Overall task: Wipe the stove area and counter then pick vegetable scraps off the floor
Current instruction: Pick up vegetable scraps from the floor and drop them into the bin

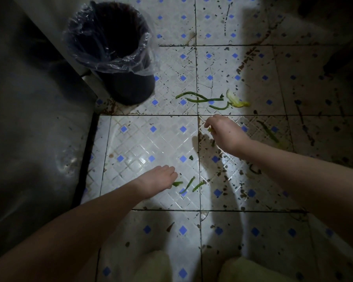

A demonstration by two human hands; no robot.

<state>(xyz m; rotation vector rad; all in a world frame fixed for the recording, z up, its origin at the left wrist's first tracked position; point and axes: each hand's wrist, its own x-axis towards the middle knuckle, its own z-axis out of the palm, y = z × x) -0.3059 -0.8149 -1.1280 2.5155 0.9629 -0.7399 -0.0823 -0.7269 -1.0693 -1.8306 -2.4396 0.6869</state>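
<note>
Green vegetable strips lie scattered on the white tiled floor (151, 143). My left hand (158, 179) is down at the floor, fingers closed on the end of a short green scrap (177, 183). Two more green strips (190, 185) lie just right of it. My right hand (222, 130) hovers higher up, fingers pinched on a small yellow-green scrap (210, 130). Beyond it lie long green strips (200, 99) and a pale yellow peel (235, 100). Another green strip (268, 132) lies in shadow to the right.
A dark bin (118, 55) lined with a clear plastic bag stands at the upper left, beside a metal cabinet side (35, 119) along the left. The floor is stained and speckled with dirt. My knees (157, 267) show at the bottom edge.
</note>
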